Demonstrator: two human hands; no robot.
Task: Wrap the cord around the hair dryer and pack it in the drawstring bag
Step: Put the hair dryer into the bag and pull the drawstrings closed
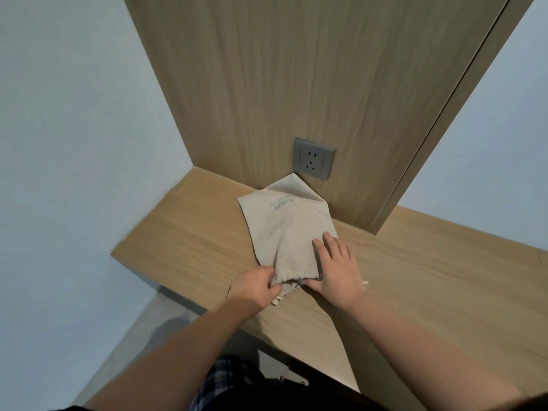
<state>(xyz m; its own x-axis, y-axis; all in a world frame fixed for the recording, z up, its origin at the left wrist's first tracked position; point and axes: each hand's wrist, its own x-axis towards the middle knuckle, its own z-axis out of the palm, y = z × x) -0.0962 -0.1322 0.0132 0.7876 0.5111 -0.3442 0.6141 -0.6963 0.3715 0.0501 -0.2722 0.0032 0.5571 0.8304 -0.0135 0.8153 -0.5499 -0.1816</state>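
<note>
A beige drawstring bag [289,221] with blue print lies on the wooden desk [192,244], its far corner propped against the wooden wall panel. Its gathered mouth faces me. My left hand [255,287] pinches the left side of the mouth, with white cord ends [277,301] showing below it. My right hand [336,269] lies on the bag's right side, fingers spread over the cloth and thumb at the mouth. No hair dryer is visible, and I cannot tell whether one is inside the bag.
A grey wall socket [312,158] sits on the wooden panel [296,84] just behind the bag, with nothing plugged in. A white cord tip [365,282] pokes out to the right of my right hand. The desk's front edge runs diagonally below my arms.
</note>
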